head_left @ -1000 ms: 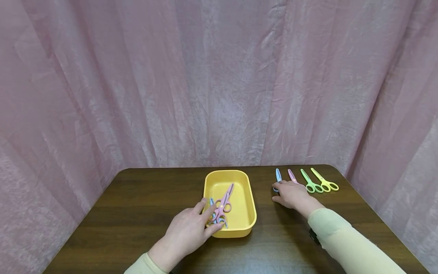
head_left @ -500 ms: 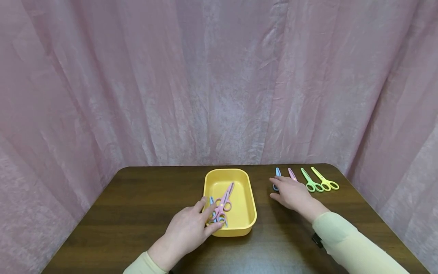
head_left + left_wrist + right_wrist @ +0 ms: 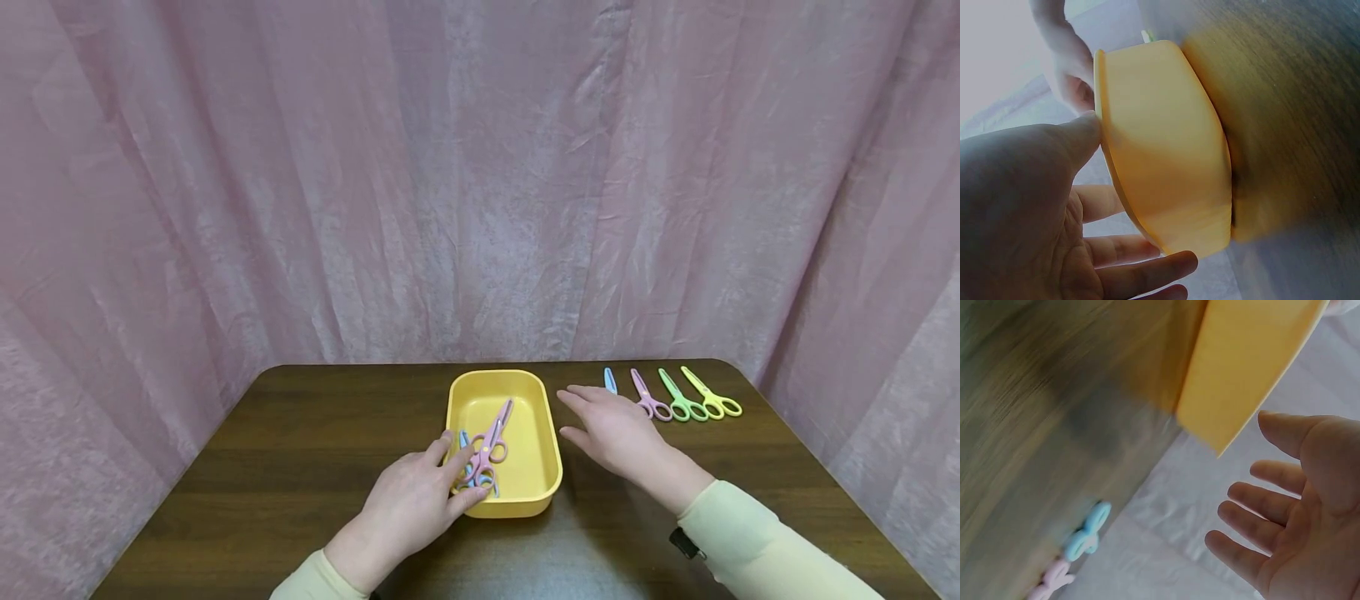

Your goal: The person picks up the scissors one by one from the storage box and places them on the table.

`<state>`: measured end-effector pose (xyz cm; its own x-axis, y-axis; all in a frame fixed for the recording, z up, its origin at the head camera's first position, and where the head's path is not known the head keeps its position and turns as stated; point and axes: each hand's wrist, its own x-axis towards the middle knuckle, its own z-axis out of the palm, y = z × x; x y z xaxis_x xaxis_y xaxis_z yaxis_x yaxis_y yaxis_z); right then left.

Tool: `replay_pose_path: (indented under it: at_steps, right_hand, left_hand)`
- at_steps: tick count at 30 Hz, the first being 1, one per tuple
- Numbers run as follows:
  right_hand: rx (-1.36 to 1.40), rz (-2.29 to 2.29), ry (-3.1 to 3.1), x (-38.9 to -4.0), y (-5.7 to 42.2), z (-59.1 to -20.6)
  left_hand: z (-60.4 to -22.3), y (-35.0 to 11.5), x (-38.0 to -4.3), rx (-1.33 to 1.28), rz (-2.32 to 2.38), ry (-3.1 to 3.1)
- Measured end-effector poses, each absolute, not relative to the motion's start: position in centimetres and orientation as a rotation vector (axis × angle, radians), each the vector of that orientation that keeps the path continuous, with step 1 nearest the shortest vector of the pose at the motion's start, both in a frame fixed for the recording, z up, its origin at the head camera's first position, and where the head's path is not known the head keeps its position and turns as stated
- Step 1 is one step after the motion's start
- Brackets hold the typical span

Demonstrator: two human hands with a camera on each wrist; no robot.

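Observation:
My left hand (image 3: 416, 504) rests on the near-left corner of a yellow tray (image 3: 556, 467), its thumb at the rim and its other fingers loosely spread. Inside the tray, pink scissors (image 3: 487, 450) lie across blue scissors (image 3: 464, 442). My right hand (image 3: 618, 433) hovers just right of the tray, fingers spread and nothing in them. In the right wrist view its thumb tip comes close to the rim. Past this hand, blue scissors (image 3: 610, 381) show only their blade tip in the head view, while their handle loops (image 3: 1087, 532) show in the right wrist view.
To the right, pink scissors (image 3: 642, 390), green scissors (image 3: 682, 402) and yellow scissors (image 3: 708, 393) lie in a row near the far edge of the brown wooden table (image 3: 300, 450). A pink curtain (image 3: 480, 183) hangs behind.
My right hand has moved left from over the blue and pink scissors to beside the tray, uncovering the pink pair. My left hand and the scissors stay in place.

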<state>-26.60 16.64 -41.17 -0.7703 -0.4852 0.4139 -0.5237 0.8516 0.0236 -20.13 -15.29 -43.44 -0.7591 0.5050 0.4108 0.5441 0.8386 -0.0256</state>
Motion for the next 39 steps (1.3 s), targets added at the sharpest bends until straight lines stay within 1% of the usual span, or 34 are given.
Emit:
replay_pose_path:
  at_steps: [5,11,22,39]
  right_hand:
    - [0.848,0.126,-2.617,-25.6,15.0,-40.7]
    - [0.973,0.074,-2.602,-24.9,13.4,-41.1]
    - [1.104,0.071,-2.62,-24.2,11.0,-41.4]
    - [1.452,0.167,-2.672,-25.3,8.9,-41.3]
  left_hand:
    - [-43.4,-15.2,-20.2,-0.776,-0.142,-2.625]
    - [-43.4,-15.1,-20.3,-0.776,-0.143,-2.643]
    - [-43.5,-15.1,-20.3,-0.764,-0.139,-2.648]
    - [-43.5,-15.2,-20.2,-0.765,-0.145,-2.655]
